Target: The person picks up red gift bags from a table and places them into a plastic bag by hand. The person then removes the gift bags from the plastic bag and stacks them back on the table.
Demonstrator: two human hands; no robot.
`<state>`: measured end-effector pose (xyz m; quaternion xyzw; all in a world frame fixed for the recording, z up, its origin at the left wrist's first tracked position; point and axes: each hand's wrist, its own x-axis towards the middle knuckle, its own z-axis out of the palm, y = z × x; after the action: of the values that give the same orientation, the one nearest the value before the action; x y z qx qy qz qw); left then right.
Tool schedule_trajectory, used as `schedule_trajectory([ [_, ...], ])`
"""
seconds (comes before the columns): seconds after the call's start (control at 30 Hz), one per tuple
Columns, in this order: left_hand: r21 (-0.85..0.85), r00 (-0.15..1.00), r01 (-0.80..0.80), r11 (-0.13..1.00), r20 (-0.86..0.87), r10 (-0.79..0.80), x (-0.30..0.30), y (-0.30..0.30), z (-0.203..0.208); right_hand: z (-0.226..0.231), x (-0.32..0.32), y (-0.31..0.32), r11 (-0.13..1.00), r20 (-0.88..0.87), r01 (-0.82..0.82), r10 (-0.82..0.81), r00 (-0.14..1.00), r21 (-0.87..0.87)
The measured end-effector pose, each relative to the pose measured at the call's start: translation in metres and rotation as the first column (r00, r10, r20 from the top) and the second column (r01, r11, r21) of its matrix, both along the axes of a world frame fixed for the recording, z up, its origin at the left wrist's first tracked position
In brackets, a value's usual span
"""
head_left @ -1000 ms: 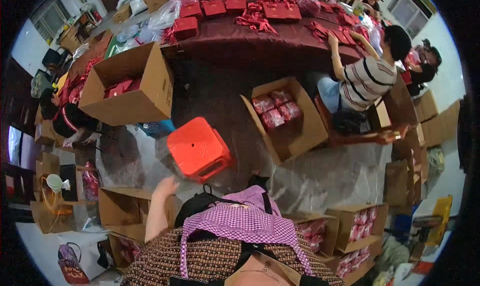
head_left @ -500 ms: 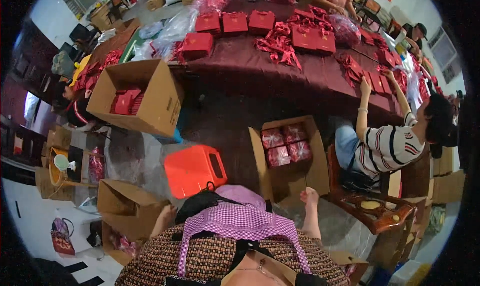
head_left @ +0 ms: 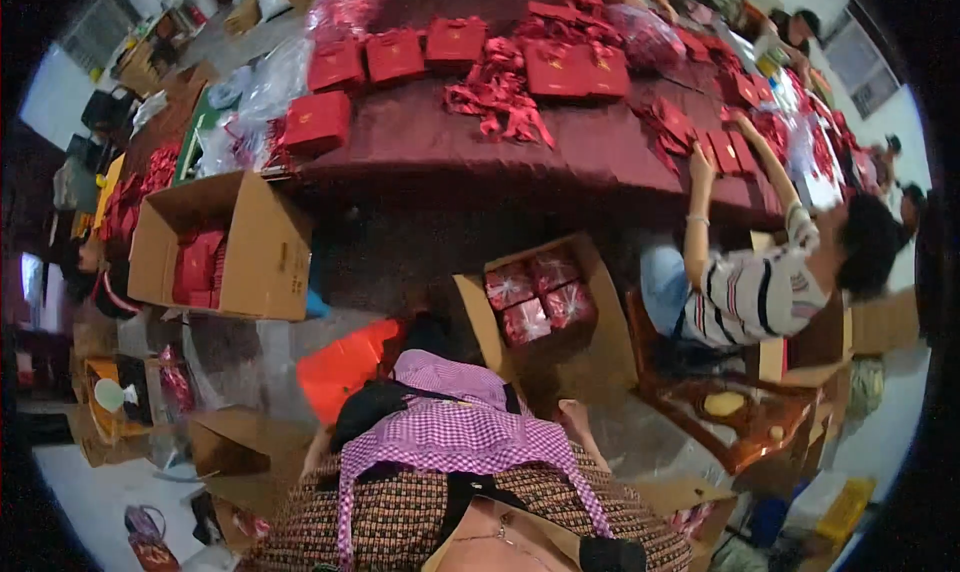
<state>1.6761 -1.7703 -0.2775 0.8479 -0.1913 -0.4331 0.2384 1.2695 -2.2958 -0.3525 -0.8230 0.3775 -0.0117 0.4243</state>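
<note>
My right hand (head_left: 574, 414) hangs low beside my checked apron (head_left: 440, 447), just in front of an open cardboard box (head_left: 615, 322). That box holds several clear-wrapped red packs (head_left: 535, 297). Motion blurs the hand's fingers, and I see nothing held in it. On the other side, only a bit of my left hand (head_left: 318, 444) shows past the apron; its fingers are hidden. Nearest to it are an orange plastic stool (head_left: 345, 367), partly covered by dark cloth at my front, and an open cardboard box (head_left: 230, 442).
Ahead stands a long table under a maroon cloth (head_left: 400, 162), bearing red gift bags (head_left: 455, 42) and heaped red ribbons (head_left: 500, 102). A large carton (head_left: 270, 257) with red bags stands left. A seated person (head_left: 750, 292) handles red bags at right, by a wooden chair (head_left: 740, 422).
The view has turned, so the table and boxes sit further left. My right hand has come closer to my body, and the left is more hidden. The stool is more covered by my body.
</note>
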Motion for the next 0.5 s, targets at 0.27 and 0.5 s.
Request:
schedule_trajectory([
  [0.27,0.031,0.977,-0.212,0.977,0.022,0.212,0.192,-0.142,0.025,0.053,0.235,-0.073,0.679,-0.065,0.505,-0.562,0.825,0.532],
  [0.5,-0.267,0.913,-0.409,0.873,-0.105,0.395,0.347,-0.243,0.125,0.132,0.477,-0.107,0.962,0.198,0.187,-0.227,0.954,0.201],
])
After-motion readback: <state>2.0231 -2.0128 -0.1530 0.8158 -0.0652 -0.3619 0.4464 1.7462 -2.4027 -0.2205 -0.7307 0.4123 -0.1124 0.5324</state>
